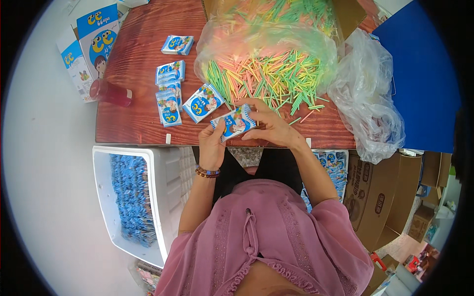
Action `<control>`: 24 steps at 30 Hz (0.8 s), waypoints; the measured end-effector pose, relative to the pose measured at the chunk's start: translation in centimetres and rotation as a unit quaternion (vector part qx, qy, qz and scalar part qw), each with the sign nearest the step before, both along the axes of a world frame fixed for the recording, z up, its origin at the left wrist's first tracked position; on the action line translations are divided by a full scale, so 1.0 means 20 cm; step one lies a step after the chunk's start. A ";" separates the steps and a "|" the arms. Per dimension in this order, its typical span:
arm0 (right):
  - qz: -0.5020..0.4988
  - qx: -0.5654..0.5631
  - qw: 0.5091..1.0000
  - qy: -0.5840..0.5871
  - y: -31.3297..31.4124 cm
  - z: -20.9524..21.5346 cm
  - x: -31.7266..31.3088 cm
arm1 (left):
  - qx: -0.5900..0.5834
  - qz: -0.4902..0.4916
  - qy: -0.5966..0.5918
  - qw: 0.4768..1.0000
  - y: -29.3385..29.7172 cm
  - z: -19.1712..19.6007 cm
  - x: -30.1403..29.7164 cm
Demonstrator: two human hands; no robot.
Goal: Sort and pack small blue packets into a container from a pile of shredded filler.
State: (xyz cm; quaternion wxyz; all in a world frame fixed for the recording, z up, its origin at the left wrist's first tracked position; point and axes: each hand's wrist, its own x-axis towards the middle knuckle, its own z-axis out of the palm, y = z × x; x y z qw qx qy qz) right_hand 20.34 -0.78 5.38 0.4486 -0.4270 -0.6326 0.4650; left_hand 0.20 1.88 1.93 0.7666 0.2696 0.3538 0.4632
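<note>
Small blue-and-white sachet (pixel 234 123), flat; cartoon print.

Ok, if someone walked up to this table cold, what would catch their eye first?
Probably the heap of colourful straws spilling from a clear plastic bag at the far middle of the red wooden table. Next, the small blue packet held at the near edge between the left hand and the right hand. A white bin packed with blue packets sits on the floor to the left.
</note>
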 end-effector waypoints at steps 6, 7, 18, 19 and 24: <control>0.046 0.068 0.996 -0.045 0.02 -0.06 -0.01 | -0.018 0.000 -0.007 1.000 -0.03 0.02 0.02; 0.047 0.052 0.997 -0.020 0.02 -0.06 -0.01 | -0.010 0.015 -0.001 1.000 -0.04 0.04 0.03; 0.006 0.000 1.000 -0.024 0.05 -0.05 0.19 | 0.019 0.082 0.044 0.995 -0.07 -0.08 0.07; -0.071 0.003 0.997 -0.032 0.06 -0.05 0.24 | 0.024 0.073 0.049 0.996 -0.08 -0.09 0.06; -0.210 0.147 0.900 -0.352 0.35 -0.05 0.56 | 0.038 0.073 0.030 0.996 -0.08 -0.12 0.05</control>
